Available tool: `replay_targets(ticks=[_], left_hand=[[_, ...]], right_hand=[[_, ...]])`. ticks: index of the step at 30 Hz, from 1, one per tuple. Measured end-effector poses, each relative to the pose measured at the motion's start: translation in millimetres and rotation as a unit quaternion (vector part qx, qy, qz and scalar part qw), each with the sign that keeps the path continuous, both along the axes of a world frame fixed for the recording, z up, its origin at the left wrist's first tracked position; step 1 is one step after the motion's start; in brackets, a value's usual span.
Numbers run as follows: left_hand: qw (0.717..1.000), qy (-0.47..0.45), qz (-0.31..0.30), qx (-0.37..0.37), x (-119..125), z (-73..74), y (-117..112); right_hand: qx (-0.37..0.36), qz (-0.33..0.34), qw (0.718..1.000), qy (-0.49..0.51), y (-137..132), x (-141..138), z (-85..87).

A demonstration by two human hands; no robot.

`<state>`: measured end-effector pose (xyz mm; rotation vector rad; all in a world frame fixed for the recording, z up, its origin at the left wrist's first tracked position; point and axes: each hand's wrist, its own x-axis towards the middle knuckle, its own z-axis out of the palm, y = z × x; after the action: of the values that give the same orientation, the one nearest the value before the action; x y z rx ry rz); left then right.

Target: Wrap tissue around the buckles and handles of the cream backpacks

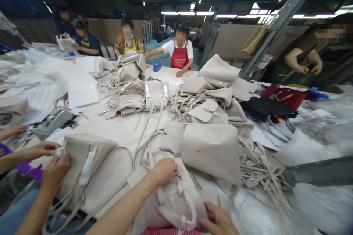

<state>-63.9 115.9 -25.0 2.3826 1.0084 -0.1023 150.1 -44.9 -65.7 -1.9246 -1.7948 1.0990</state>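
A beige bag [168,205] with long straps, a metal clasp and a handle wrapped in white lies right in front of me at the table's near edge. My left hand [164,170] rests on its upper part beside the metal clasp, fingers curled in on the bag; the fingertips are partly hidden. At the bag's lower right side, my right hand [216,220] grips its edge between thumb and fingers. Just beyond lies another beige bag with a wide flap [211,150] and a small metal stud, touching the pile behind it.
On my left, a co-worker's hands [56,161] pinch something white beside another beige bag [91,169]. Piled beige bags [212,112] and loose straps [264,176] cover the middle and right. White sheets [79,84] lie far left. Several people stand around the table.
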Motion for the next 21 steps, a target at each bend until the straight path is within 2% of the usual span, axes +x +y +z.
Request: replay_targets(ticks=[2,4,6,8,11,13,15,17,18,19,21], left_hand=[[1.0,0.014,0.007,0.001,-7.4,3.6,-1.2],[1.0,0.021,0.021,-0.002,-16.3,14.1,-1.2],[0.999,0.023,0.046,0.0,-27.1,32.7,0.3],[0.997,0.012,0.075,0.008,-41.0,59.7,1.6],[0.993,-0.018,0.114,0.029,-64.7,110.0,-3.3],[0.987,-0.062,0.145,0.025,-76.6,141.6,-14.2],[0.965,-0.164,0.197,-0.061,-79.8,163.5,-30.2],[0.909,-0.278,0.239,-0.198,-72.1,170.5,-47.3],[0.876,-0.323,0.249,-0.26,-64.5,167.7,-55.0],[0.843,-0.359,0.257,-0.306,-55.3,161.0,-61.5],[0.788,-0.416,0.286,-0.351,-34.9,137.6,-71.1]], right_hand=[[-0.005,0.027,0.999,0.033,9.4,-5.8,15.5],[0.038,0.057,0.997,0.032,28.0,-12.5,44.0],[0.073,0.116,0.99,0.013,54.4,-18.9,84.3],[0.117,0.188,0.974,-0.042,85.5,-25.1,133.3],[0.183,0.298,0.92,-0.177,133.7,-34.2,213.3],[0.246,0.346,0.863,-0.274,163.4,-40.1,263.2],[0.314,0.375,0.806,-0.334,188.0,-47.1,303.5],[0.38,0.39,0.752,-0.371,204.6,-56.3,328.8],[0.403,0.404,0.728,-0.38,209.3,-61.8,334.9],[0.421,0.42,0.709,-0.379,211.7,-67.4,336.6],[0.439,0.447,0.69,-0.362,211.3,-77.6,328.6]])
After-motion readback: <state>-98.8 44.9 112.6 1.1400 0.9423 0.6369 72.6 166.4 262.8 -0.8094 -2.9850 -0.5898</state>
